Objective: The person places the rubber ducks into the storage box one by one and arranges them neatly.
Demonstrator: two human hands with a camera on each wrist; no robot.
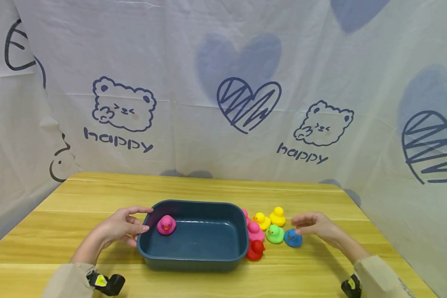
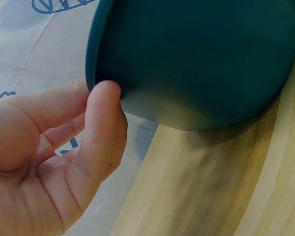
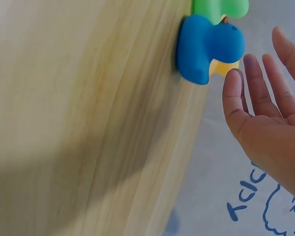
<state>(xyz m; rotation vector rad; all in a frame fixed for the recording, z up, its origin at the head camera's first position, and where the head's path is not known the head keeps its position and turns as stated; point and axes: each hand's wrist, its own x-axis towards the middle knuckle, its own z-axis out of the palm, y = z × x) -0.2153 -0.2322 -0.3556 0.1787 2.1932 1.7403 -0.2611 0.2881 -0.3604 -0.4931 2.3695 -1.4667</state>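
A dark teal plastic basin [image 1: 195, 265] stands on the table with one magenta rubber duck [image 1: 166, 225] inside, near its left end. My left hand [image 1: 123, 227] is at the basin's left end; in the left wrist view its thumb and fingers [image 2: 104, 110] pinch the rim. Just right of the basin sit a red duck [image 1: 255, 251], a pink duck [image 1: 255, 232], a green duck [image 1: 275, 234], a blue duck [image 1: 293, 238] and two yellow ducks [image 1: 277, 217]. Beside the blue duck hovers my right hand [image 1: 314, 225], fingers extended and holding nothing.
Another pink duck [image 1: 245, 215] is partly hidden behind the basin's right wall. The wooden table [image 1: 78, 207] ends at a white cloth [image 1: 186, 62] printed with bears and hearts. A black strap device [image 1: 106, 282] is on the left wrist.
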